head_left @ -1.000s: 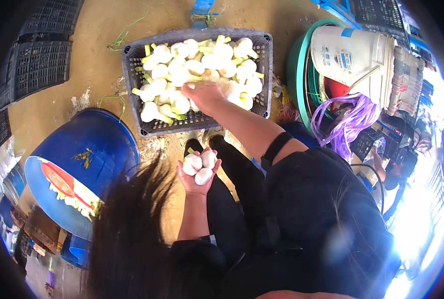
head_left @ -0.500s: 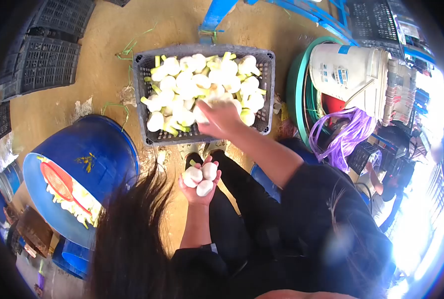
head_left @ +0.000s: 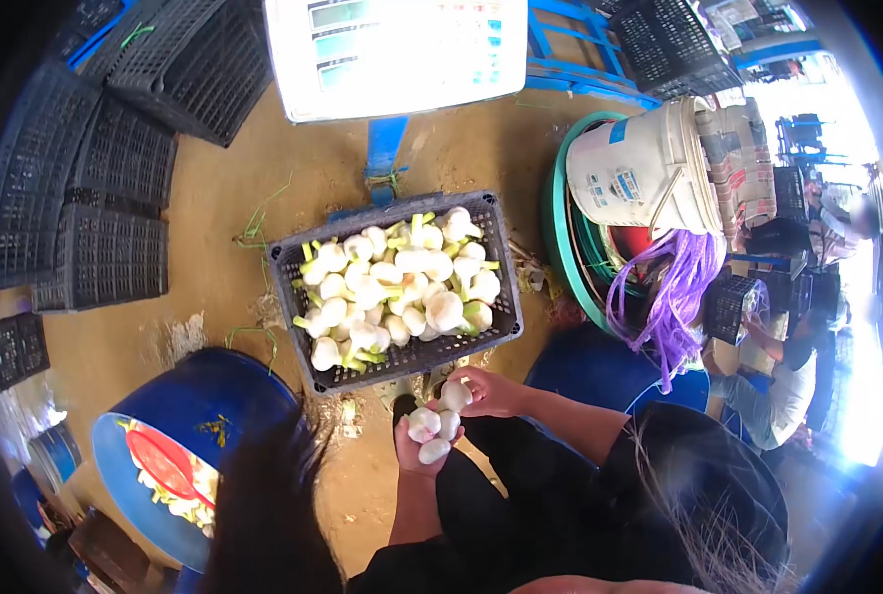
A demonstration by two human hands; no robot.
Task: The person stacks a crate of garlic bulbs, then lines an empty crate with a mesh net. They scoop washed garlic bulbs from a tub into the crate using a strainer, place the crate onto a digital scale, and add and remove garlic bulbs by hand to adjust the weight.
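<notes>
Several garlic bulbs rest in my left hand, which is cupped around them in front of my legs. My right hand pinches another garlic bulb by its side, right above the ones in the left palm. Just beyond my hands, a black plastic crate stands on the floor, filled with white garlic bulbs that have short green stems. Part of the crate's mesh bottom shows along its near side.
A bright scale display on a blue post stands behind the crate. At left is a tipped blue barrel with a red basket. Black crates stack far left. Right are a white bucket, purple twine and a person.
My right hand has come back from the crate with a garlic bulb and now meets my left hand. The view has shifted, bringing the scale display and the person at right into sight.
</notes>
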